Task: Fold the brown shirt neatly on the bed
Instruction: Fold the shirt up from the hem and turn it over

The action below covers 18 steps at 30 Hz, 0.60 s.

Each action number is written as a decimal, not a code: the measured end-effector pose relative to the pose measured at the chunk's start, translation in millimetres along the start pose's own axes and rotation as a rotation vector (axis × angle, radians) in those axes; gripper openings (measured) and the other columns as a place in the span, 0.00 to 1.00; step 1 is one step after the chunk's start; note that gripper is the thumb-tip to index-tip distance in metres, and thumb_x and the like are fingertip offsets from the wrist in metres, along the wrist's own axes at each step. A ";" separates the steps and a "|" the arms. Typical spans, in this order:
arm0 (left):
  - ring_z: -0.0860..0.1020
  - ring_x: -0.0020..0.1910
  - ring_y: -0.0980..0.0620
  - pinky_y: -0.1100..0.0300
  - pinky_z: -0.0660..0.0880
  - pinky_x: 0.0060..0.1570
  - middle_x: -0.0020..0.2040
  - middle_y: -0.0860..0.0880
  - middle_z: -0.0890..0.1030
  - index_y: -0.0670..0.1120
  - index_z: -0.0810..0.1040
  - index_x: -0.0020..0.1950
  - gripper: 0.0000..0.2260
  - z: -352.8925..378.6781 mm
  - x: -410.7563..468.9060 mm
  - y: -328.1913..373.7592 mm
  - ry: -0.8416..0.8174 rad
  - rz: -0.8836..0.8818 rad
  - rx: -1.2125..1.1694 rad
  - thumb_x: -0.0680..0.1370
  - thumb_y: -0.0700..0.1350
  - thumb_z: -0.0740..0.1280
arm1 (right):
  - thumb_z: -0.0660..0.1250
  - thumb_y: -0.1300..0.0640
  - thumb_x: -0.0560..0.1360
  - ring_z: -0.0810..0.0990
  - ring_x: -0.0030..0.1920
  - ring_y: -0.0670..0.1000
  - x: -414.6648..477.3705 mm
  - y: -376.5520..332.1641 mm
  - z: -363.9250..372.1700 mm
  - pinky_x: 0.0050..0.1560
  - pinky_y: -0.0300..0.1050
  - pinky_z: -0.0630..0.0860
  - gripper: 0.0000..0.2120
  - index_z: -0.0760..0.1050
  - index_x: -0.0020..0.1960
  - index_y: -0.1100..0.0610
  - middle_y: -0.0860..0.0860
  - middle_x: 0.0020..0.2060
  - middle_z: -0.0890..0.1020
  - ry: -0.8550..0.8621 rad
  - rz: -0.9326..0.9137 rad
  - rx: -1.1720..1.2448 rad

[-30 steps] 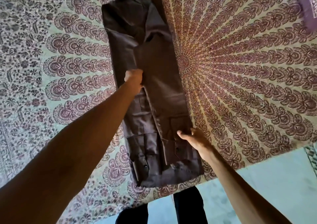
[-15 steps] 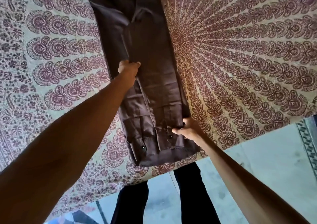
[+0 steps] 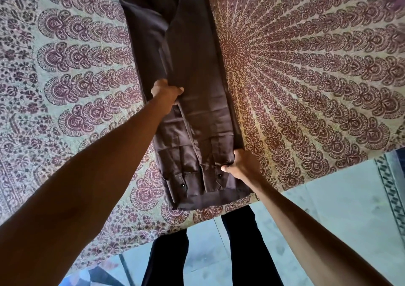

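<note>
Left hand [image 3: 167,90] has its fingers curled round a fold on the left side of the shirt [image 3: 197,71], about halfway along. I'd guess it's pinning that spot as the hinge for the next fold. The shirt's a long narrow strip, hem by the bed's near edge, collar end running toward the far edge and out of view. Right hand [image 3: 244,164] pinches the strip's right edge near the hem, thumb on top, probably ready to lift that end over.

Around it: mandala bedspread [image 3: 306,88], the person's legs [image 3: 241,242] against the near edge, tiled floor [image 3: 328,209] off the near right corner. In the way? Maybe the 2 cuffs [image 3: 197,182] lying loose on top, which could slide out.
</note>
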<state>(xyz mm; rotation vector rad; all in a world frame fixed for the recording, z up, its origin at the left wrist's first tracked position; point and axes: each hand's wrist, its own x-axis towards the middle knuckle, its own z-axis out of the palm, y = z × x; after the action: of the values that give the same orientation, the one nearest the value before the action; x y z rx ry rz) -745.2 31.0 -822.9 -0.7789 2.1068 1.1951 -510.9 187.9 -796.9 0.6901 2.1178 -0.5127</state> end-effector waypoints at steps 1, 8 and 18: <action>0.80 0.55 0.45 0.49 0.81 0.47 0.56 0.45 0.78 0.43 0.75 0.59 0.20 -0.9 -2.3 1.7 0.039 0.000 0.012 0.69 0.40 0.77 | 0.77 0.43 0.67 0.83 0.48 0.55 0.0 -2.9 -4.5 0.40 0.41 0.71 0.23 0.75 0.52 0.56 0.53 0.49 0.83 0.046 -0.002 -0.021; 0.69 0.65 0.39 0.44 0.69 0.60 0.68 0.42 0.66 0.50 0.64 0.69 0.34 -9.5 -8.6 23.9 0.261 0.671 0.772 0.67 0.47 0.77 | 0.72 0.56 0.74 0.82 0.48 0.55 37.3 -40.6 -52.8 0.42 0.44 0.75 0.22 0.68 0.64 0.57 0.54 0.52 0.81 0.456 -0.176 0.017; 0.53 0.78 0.45 0.45 0.56 0.73 0.79 0.47 0.55 0.46 0.56 0.78 0.30 -14.1 56.9 56.3 0.125 0.880 1.108 0.79 0.55 0.60 | 0.68 0.64 0.72 0.64 0.73 0.57 161.0 -154.3 -164.4 0.69 0.49 0.68 0.34 0.61 0.75 0.58 0.54 0.74 0.64 0.501 -0.647 -0.122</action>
<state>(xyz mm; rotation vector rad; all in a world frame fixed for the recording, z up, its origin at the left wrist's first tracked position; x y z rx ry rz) -826.3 31.2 -828.1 0.6390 2.7749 0.1148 -786.3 211.1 -815.6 0.0334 2.8277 -0.5837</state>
